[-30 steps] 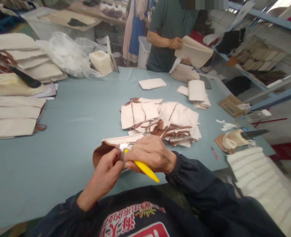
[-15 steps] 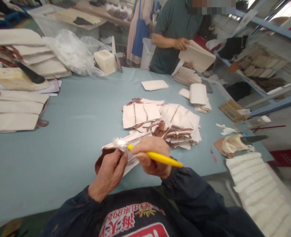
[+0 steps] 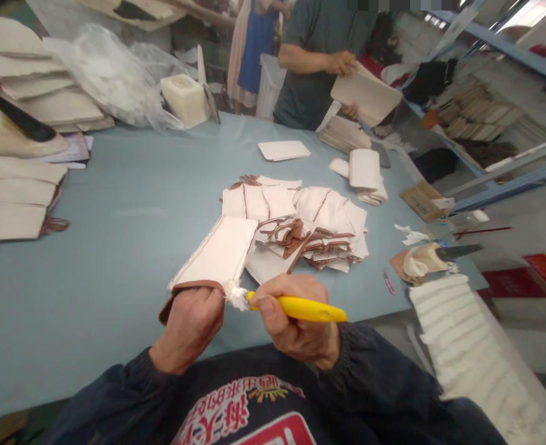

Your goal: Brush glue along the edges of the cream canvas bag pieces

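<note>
A cream fabric piece with brown edging (image 3: 217, 247) lies in front of me, its near end gripped by my left hand (image 3: 192, 324), whose fingertips are tucked inside the brown edge. My right hand (image 3: 298, 315) is closed around a yellow-handled tool (image 3: 312, 309). At the tool's tip is a white fluffy tuft (image 3: 236, 296), which touches the right corner of the brown edge. Just beyond my hands sits a pile of similar cream pieces with brown trim (image 3: 331, 216).
Cream stacks (image 3: 11, 198) lie at the left, near a plastic bag (image 3: 109, 77) and a pale block (image 3: 184, 99). Across the blue-green table (image 3: 129, 247) a person (image 3: 323, 62) holds a cream panel (image 3: 365, 93). A pink cutter (image 3: 389, 283) lies at the right.
The cream piece has turned so its broad face shows. My left hand has shifted slightly left and down along its brown edge. The tool and tuft have moved slightly lower.
</note>
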Tool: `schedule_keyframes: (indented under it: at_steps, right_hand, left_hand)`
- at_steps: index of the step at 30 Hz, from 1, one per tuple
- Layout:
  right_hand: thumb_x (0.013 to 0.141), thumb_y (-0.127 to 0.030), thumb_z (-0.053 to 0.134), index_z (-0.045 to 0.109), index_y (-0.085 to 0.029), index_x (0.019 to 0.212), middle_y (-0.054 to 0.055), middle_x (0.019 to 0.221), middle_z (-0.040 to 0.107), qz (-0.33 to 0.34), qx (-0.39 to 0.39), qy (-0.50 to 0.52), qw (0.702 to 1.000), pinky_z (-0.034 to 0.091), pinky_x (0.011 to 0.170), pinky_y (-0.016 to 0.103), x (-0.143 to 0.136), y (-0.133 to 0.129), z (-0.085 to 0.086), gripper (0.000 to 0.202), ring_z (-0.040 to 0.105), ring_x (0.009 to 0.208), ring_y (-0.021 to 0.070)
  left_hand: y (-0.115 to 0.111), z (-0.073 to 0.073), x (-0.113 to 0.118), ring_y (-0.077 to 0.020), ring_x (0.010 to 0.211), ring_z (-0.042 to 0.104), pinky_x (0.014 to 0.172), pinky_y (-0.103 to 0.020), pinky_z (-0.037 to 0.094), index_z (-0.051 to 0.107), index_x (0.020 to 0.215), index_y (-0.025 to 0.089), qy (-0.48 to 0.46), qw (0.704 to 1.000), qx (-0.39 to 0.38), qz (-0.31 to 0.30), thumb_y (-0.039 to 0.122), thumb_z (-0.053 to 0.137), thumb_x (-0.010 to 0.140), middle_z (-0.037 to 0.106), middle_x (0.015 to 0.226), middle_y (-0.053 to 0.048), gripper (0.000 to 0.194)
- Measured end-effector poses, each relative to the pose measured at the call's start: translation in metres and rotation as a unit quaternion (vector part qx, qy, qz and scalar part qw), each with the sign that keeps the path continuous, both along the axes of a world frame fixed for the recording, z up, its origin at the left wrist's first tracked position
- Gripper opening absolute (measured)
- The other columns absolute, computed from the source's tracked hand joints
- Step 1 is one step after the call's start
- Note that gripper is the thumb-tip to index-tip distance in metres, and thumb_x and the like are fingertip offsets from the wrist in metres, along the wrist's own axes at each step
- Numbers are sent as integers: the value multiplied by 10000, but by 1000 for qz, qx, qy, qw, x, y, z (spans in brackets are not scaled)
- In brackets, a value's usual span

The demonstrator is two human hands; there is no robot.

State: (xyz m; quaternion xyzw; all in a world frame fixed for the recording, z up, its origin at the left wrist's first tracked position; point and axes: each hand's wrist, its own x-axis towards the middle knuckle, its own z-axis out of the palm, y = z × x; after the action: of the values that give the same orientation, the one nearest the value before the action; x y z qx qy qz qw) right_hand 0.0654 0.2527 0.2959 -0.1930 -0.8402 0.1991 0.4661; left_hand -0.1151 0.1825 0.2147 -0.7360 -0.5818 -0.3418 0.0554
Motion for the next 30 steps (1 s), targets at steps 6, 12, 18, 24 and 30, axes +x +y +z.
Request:
schedule_keyframes:
  at_steps: [6, 12, 18, 24, 30]
  right_hand:
    - [1064, -353, 467, 645, -230, 837, -10, 649, 719, -37, -41, 39, 998, 508, 498, 272, 5, 3, -3, 313, 651, 522, 117]
    - [1043, -312, 490, 631, -232, 801, -22, 636, 711, 22, -29, 21, 999, 519, 525, 259, 0, -4, -10, 291, 640, 518, 107]
    - [1028, -381, 517, 634, -200, 780, -23, 582, 596, -8, -246, 30, 969, 426, 447, 242, -4, 29, -17, 329, 566, 511, 109]
    - [987, -357, 520, 644, -168, 681, -34, 508, 528, -96, -204, -77, 971, 400, 485, 249, -7, 66, -19, 381, 522, 474, 101]
    - [1013, -325, 499, 630, -188, 729, -2, 587, 611, -111, -68, -121, 984, 414, 520, 262, -2, 56, -11, 342, 556, 513, 117]
  left_hand:
    - [-1, -6, 2, -183, 521, 515, 533, -320, 353, 515, 677, 226, 68, 997, 32, 1, -4, 473, 818, 561, 593, -22, 272]
    - [-3, -10, 4, -192, 539, 529, 540, -320, 379, 534, 695, 221, 58, 998, 27, -11, -2, 460, 825, 563, 601, -24, 268]
    - [-3, -10, 12, -223, 623, 581, 595, -338, 431, 584, 767, 194, 63, 997, 43, 3, 2, 457, 848, 609, 669, -63, 244]
    - [-3, -14, 21, -226, 658, 590, 614, -342, 427, 609, 829, 172, 60, 997, 44, 12, -4, 448, 892, 618, 703, -71, 247]
    - [-8, -25, 22, -221, 658, 574, 612, -347, 426, 604, 790, 179, 36, 999, 23, 12, 11, 453, 889, 604, 708, -65, 247]
